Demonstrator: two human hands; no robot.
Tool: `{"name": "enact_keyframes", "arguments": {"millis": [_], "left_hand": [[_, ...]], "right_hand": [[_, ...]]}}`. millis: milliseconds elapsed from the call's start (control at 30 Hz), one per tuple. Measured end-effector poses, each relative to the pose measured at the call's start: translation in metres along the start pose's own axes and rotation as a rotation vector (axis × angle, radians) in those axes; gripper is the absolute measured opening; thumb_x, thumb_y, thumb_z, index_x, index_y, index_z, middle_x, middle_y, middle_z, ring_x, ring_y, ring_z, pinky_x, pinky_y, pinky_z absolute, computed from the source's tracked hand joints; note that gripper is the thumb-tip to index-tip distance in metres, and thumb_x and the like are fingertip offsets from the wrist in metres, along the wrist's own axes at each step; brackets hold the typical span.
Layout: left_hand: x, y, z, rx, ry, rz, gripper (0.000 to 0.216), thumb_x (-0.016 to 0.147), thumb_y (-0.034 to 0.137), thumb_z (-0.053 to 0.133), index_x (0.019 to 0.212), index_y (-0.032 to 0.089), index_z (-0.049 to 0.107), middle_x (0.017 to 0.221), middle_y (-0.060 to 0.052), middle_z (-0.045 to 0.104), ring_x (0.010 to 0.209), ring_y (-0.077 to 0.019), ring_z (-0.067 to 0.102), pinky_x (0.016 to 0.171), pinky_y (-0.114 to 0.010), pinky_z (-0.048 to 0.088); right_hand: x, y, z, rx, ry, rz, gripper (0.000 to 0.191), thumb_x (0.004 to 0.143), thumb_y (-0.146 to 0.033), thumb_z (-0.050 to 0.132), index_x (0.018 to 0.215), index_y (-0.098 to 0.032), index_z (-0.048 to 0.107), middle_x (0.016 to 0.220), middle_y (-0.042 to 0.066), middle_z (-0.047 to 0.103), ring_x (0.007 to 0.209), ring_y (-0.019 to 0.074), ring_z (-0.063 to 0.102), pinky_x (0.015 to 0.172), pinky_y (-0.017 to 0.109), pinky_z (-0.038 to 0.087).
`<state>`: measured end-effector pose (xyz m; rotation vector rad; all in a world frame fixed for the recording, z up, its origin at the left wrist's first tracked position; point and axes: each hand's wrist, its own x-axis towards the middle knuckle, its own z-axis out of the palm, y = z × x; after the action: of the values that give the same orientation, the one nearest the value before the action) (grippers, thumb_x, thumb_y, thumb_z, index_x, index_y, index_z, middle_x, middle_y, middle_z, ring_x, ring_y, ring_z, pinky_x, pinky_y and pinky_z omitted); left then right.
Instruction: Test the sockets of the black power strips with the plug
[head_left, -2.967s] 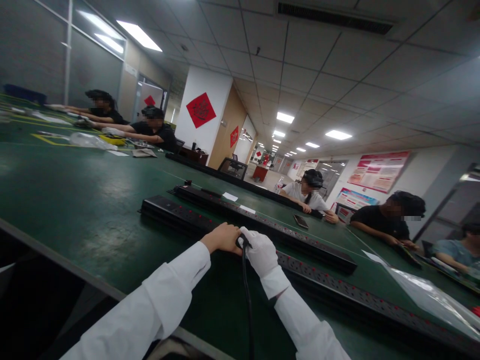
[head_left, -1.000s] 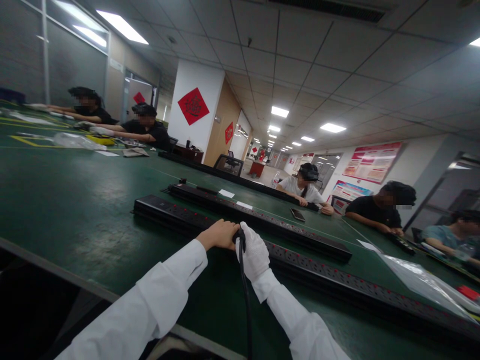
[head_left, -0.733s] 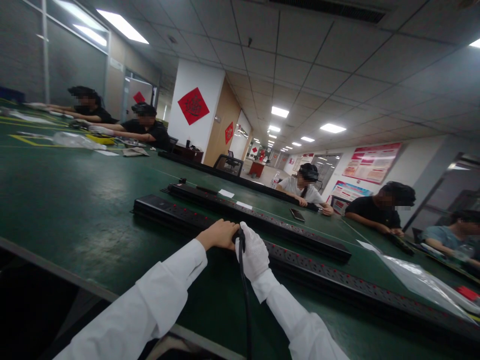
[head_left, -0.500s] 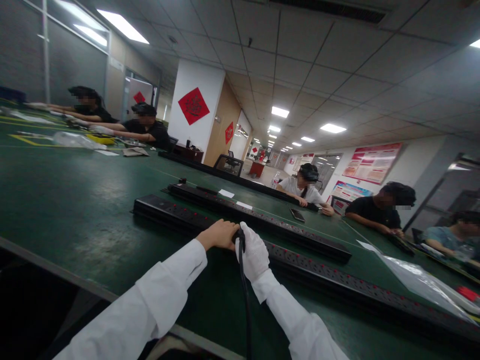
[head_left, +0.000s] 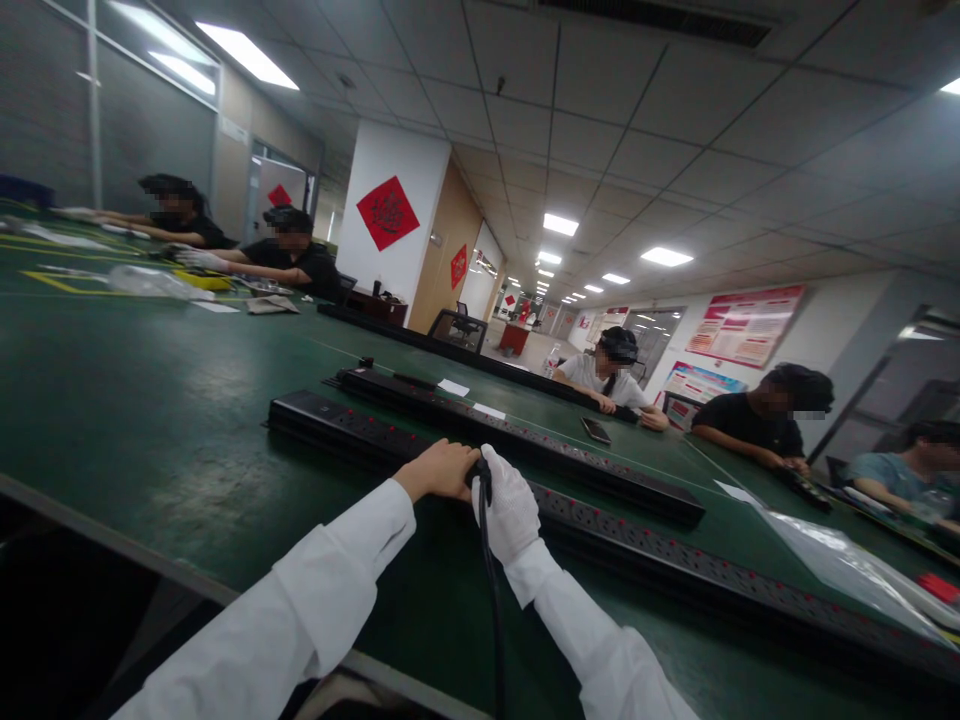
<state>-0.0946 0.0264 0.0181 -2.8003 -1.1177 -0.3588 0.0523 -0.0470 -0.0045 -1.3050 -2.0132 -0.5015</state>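
Observation:
A long black power strip [head_left: 337, 428] with red switches lies across the green table [head_left: 150, 400] in front of me. My bare left hand [head_left: 441, 469] rests curled on its near edge. My right hand [head_left: 510, 505], in a white glove, is closed round the head of a black cable [head_left: 491, 600] right where it meets the strip. The cable hangs down toward me between my white sleeves. The two hands touch each other over the strip.
A second black strip [head_left: 525, 440] lies just behind the first, with white labels on it. A phone [head_left: 598, 430] and a clear plastic bag [head_left: 840, 570] lie to the right. Several other people sit around the table at left back and right.
Over three seconds the view has shifted slightly; my hands stay in place on the strip and the cable. In the last second nothing has visibly moved.

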Motion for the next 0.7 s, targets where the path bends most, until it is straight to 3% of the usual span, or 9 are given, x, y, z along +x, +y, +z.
{"name": "enact_keyframes", "arguments": {"millis": [700], "left_hand": [[0.0012,-0.0017,0.0036,0.026,0.013,0.008,0.058,0.064,0.060,0.052,0.106,0.019,0.048,0.100,-0.010,0.060,0.090,-0.0284,0.056,0.077,-0.040,0.040]], "right_hand": [[-0.0003,-0.0005,-0.0001,0.006,0.011,-0.002,0.047,0.084,-0.024,0.041,0.130,-0.019,0.034,0.125,0.006,0.047,0.109,0.0182,0.047,0.095,0.033,0.038]]}}
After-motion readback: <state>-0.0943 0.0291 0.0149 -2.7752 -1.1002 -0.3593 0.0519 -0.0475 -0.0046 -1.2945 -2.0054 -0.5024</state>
